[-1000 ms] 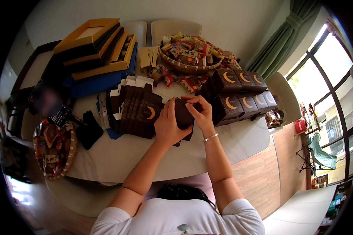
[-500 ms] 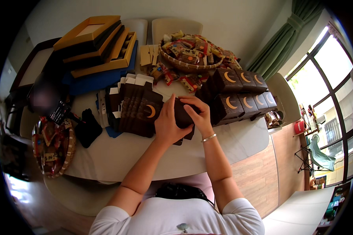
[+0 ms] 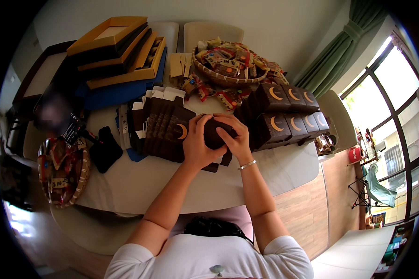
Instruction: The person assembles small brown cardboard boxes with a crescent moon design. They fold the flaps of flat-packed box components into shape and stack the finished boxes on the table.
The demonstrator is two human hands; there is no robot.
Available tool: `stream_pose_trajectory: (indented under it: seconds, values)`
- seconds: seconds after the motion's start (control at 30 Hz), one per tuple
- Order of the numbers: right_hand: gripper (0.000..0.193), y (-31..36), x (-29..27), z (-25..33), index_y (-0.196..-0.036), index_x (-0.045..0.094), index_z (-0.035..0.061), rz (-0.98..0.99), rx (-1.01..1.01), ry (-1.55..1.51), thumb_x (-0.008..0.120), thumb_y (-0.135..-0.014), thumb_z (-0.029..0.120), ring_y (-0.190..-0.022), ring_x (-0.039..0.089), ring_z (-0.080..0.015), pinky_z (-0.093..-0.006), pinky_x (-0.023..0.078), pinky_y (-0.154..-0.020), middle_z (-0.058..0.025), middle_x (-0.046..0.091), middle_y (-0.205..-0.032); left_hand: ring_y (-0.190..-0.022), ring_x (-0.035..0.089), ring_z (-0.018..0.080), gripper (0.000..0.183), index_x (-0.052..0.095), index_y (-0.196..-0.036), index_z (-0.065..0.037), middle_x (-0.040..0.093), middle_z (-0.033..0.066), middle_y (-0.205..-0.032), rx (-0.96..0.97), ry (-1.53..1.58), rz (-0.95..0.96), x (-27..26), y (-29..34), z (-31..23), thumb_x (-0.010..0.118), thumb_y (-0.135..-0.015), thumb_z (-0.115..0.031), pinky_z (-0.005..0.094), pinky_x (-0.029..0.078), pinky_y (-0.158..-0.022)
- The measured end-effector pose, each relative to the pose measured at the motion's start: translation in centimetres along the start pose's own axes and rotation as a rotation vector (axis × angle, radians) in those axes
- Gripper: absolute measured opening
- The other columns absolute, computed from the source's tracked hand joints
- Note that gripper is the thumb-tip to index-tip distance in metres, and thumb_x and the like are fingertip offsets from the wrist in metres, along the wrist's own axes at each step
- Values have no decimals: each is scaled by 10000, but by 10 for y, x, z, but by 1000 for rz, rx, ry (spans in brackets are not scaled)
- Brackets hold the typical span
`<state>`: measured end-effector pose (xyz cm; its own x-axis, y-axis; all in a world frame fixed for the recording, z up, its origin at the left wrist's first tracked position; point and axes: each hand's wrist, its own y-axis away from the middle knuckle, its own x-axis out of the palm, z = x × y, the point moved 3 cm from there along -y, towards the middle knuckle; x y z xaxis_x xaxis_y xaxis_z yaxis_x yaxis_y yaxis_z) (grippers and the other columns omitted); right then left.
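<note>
Two hands on one dark box (image 3: 213,132), held just above the near-middle of the worktop (image 3: 139,190), between folded cartons on one side and made-up boxes on the other. Your left hand (image 3: 198,145) was half curled, fingers up one side and thumb across the near face: a grasp, apparently there to steady. Your right hand (image 3: 235,138) was bent over the top and right side, thumb on the box, fingers partly closed. Both gripped; neither was released or clenched tight. Facing palms probably kept the walls from spreading. What the fingertips pressed on the far side, you could not tell from above.

To your left, flat cartons (image 3: 170,128) lay overlapped like a fan, white flaps at the far end; the overlap likely left each edge easy to pick up. To your right, made-up boxes (image 3: 271,124) stood in two tiers, moon marks facing you, near the right hand; their square sides seemed to let them stack steadily.

Beyond, a round basket (image 3: 230,82) held wrapped packets, its raised rim presumably containing the heap. Loose packets (image 3: 229,98) lay just on your side of it, within likely reach.
</note>
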<state>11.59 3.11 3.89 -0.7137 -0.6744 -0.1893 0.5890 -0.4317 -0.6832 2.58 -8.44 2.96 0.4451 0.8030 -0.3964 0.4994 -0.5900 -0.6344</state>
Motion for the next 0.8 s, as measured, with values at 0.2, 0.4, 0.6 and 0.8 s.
stream_pose_trajectory:
  seconds: [0.2,0.4,0.6,0.8]
  values:
    - [262,3,0,0,-1073,737,43,-13,12,36,715,-813,18,-1008,686,-247,-327,543,-864,-127,695,-1130,-1103,603,327,825,443,-1316,-131,477,139,-1299,34,7,-15,0,0,0,842,-610,-287,409,577,-800]
    - [243,3,-1,6,-1070,712,-2,28,10,63,687,-828,9,-1051,663,-233,-325,527,-889,-145,675,-1181,-1122,598,328,824,440,-1309,-120,478,138,-1314,46,21,-14,1,2,-1,847,-609,-272,403,577,-800]
    - [486,-1,-20,10,-1289,585,54,188,322,-136,720,-822,55,-1062,619,-193,-320,487,-934,-103,654,-1166,-1199,560,339,949,389,-1399,-117,474,174,-1361,96,103,184,0,1,-7,877,-600,-267,399,547,-885]
    - [555,2,-39,2,-1366,524,70,54,414,-224,737,-855,112,-1066,591,-171,-305,483,-935,-97,626,-1204,-1228,536,276,1008,341,-1459,-118,451,177,-1395,-217,433,185,9,3,7,915,-647,-282,399,502,-970]
